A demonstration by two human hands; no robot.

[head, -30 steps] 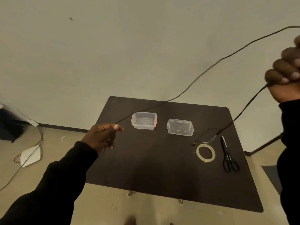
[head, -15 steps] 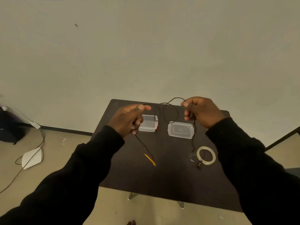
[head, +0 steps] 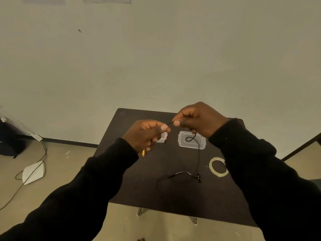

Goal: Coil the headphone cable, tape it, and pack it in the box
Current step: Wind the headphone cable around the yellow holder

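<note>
Both hands are raised close together above the dark table [head: 132,181]. My left hand [head: 146,134] and my right hand [head: 199,119] each pinch the thin black headphone cable [head: 198,157], with a short span between the fingertips. A yellow cable end [head: 143,152] pokes out below my left hand. From my right hand the cable drops in a loop over the clear lid [head: 184,144] and runs down to the table, ending near a small plug [head: 198,177]. The clear box [head: 163,137] is mostly hidden behind my left hand. A tape roll [head: 212,166] lies to the right.
The scissors are hidden behind my right sleeve. On the floor to the left lie a white flat device [head: 33,172] with trailing wires and a black bag [head: 10,141]. A plain wall stands behind the table.
My hands came together from wide apart, first to either side of the box and lid, now nearly touching. The cable's slack has dropped onto the table and the yellow end rose to my left hand.
</note>
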